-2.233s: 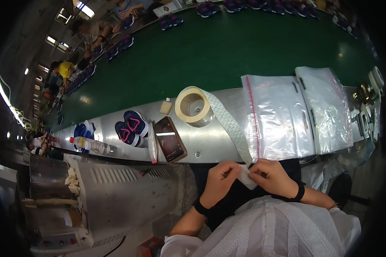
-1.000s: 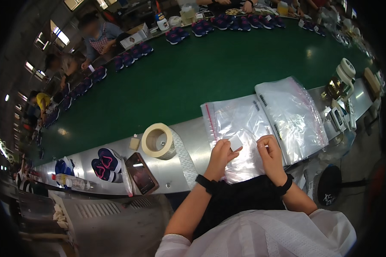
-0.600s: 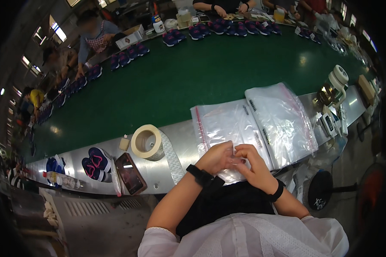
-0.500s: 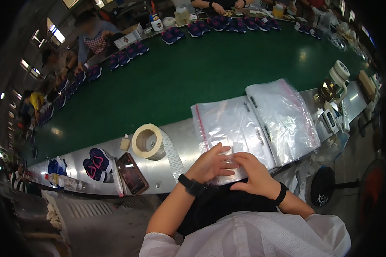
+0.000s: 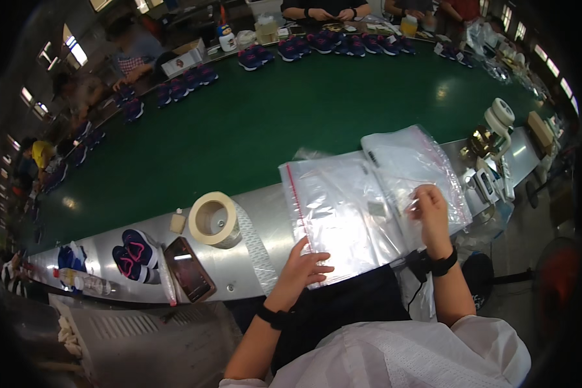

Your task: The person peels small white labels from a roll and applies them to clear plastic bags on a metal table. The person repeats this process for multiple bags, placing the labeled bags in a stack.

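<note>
Two stacks of clear plastic bags lie side by side at the front edge, the left stack (image 5: 333, 213) with a red strip along its left side and the right stack (image 5: 407, 155) partly over the metal ledge. My left hand (image 5: 302, 266) rests with fingers apart on the near left corner of the left stack. Over the near part of the right stack is my right hand (image 5: 432, 210), raised, its fingers curled together. Whatever lies between those fingertips is too small or transparent to make out. A small greyish square (image 5: 376, 208) shows on the left stack.
A roll of label tape (image 5: 213, 220), a phone (image 5: 189, 270) and a pair of dark shoes (image 5: 134, 255) sit on the ledge at left. A jug (image 5: 498, 119) stands at right. Shoes line the far side of the green belt (image 5: 252, 129), where several people work.
My hands have parted. The left moved left and down onto the bag's near corner; the right moved right and up over the right stack, its fingers now curled. The view shifted slightly.
</note>
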`<state>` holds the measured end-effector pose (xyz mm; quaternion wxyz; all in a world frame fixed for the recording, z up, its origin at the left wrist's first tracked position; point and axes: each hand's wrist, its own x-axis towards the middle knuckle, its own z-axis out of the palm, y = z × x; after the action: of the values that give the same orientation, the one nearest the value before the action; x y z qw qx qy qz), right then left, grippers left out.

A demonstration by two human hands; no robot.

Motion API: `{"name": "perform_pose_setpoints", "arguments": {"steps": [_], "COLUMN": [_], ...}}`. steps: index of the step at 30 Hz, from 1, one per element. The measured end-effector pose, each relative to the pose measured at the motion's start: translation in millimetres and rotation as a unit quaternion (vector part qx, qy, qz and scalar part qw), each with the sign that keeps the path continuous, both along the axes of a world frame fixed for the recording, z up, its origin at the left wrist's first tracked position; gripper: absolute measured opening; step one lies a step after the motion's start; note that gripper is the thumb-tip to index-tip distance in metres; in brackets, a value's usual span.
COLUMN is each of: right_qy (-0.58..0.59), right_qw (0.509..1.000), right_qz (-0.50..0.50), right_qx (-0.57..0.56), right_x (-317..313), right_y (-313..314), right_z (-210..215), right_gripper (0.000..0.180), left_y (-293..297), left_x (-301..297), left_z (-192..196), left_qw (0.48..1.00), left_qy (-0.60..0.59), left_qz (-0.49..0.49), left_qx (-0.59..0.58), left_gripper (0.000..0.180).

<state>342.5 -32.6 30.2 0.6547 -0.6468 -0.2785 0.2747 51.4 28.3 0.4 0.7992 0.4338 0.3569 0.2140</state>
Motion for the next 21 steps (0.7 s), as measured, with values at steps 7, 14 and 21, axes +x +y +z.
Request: {"name": "perform_pose_setpoints", "arguments": {"steps": [7, 14, 21], "right_qy": [-0.197, -0.623, -0.379], "right_qw": [0.955, 0.739, 0.901], "right_qz": [-0.15, -0.211, 0.211], "right_qx": [-0.166, -0.148, 0.012], "right_x": [119, 75, -84], "right_y": [-101, -86, -20], "right_z": [-34, -13, 14], "right_gripper": [0.023, 0.027, 0.012], "left_y": [-32, -65, -70], "left_x": [-64, -128, -85], "left_z": [9, -22, -50], "left_qw": [0.995, 0.938, 0.969], "left_qy": [0.044, 0.257, 0.171], "left_qz": [0.087, 0.23, 0.153], "left_qx": [0.01, -0.017, 0.091], "left_gripper": [0.037, 0.034, 0.02]}}
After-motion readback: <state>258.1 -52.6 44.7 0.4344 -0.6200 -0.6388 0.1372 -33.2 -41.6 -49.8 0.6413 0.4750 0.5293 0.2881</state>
